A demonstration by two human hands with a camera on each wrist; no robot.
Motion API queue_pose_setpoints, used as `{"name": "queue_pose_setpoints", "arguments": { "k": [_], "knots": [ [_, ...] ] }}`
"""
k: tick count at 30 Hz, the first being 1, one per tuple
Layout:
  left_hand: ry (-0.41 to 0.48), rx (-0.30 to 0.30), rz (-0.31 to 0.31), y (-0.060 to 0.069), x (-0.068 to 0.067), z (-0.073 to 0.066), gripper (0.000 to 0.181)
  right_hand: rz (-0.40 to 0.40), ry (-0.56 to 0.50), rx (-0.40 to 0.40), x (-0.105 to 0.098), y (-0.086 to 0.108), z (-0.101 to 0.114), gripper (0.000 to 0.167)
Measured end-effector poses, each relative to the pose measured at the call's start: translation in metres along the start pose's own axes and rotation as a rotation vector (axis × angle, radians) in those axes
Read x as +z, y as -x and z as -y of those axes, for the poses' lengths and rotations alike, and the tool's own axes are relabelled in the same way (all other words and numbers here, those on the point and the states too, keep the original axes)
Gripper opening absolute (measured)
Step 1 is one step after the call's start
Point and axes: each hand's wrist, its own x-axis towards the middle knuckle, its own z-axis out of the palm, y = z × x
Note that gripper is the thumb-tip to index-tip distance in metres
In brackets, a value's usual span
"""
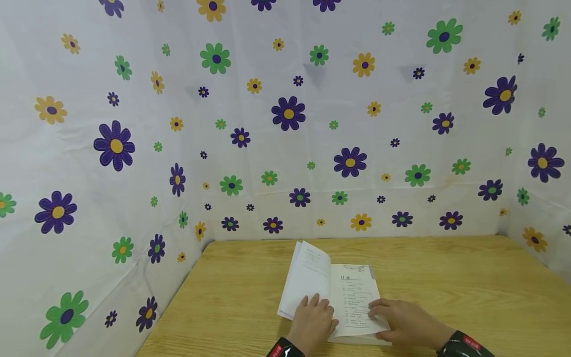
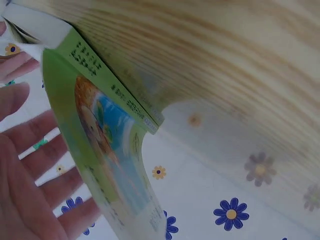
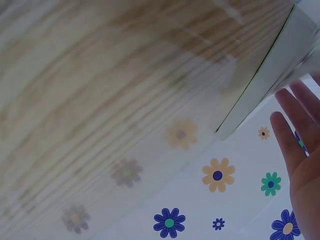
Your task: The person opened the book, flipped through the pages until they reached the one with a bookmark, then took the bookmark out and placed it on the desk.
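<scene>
An open book [image 1: 354,297] lies on the table, its left cover and page tilted up. The right page carries a list of printed lines; the left page is mostly blank. My left hand [image 1: 312,320] rests on the lower left page near the fold, fingers extended. In the left wrist view, that hand [image 2: 35,175] is behind the green cover [image 2: 110,145] with its blue picture. At the right page's edge, my right hand [image 1: 408,320] touches the paper with its fingertips, thumb by the lower corner. Straight fingers of this hand [image 3: 305,140] show beside the page block [image 3: 270,80].
The wooden table [image 1: 241,282] has light grain and stretches to both sides of the book. A white cloth [image 1: 250,163] with purple, green and yellow flowers hangs behind the table and along its sides. Each wrist wears a black band [image 1: 464,344].
</scene>
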Motion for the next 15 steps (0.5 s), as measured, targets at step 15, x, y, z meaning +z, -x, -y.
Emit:
{"name": "queue_pose_setpoints", "arguments": {
  "k": [15],
  "knots": [
    [0.037, -0.156, 0.199, -0.016, -0.013, -0.034, 0.073, -0.182, 0.054, -0.05, -0.006, -0.007, 0.004, 0.009]
  ]
}}
